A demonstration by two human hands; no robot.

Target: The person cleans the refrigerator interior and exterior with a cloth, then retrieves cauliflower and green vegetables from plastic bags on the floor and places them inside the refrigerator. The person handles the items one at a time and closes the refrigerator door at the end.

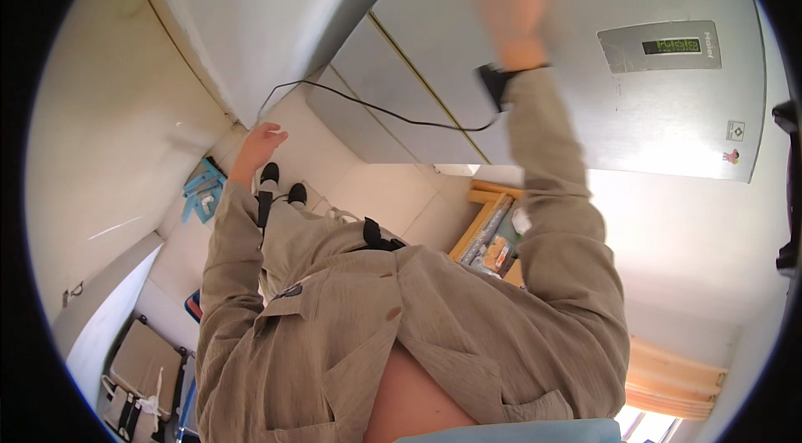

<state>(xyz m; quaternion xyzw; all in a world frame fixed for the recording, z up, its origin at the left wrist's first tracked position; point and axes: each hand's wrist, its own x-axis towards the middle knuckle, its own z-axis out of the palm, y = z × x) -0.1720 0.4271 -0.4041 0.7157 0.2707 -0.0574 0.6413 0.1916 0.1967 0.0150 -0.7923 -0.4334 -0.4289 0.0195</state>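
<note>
My right hand (pixel 514 7), blurred, is raised over the silver door of a Haier refrigerator (pixel 451 23), left of its display panel (pixel 661 47). Its fingers look curled, but whether they hold or touch anything is unclear. A black band (pixel 495 85) is on that wrist, and a thin black cable (pixel 388 112) crosses in front of the refrigerator beside it. My left hand (pixel 260 148) hangs lower, fingers apart and slightly bent, with nothing in it. It is near the pale wall corner, above the tiled floor.
A light blue plastic object (pixel 205 191) lies on the floor near my black shoes (pixel 297 194). To the right stands a wooden-framed shelf or rack (pixel 479 223) with packaged items. A ribbed suitcase (pixel 145 363) and bags are at the lower left. An orange curtain (pixel 677 380) hangs at the lower right.
</note>
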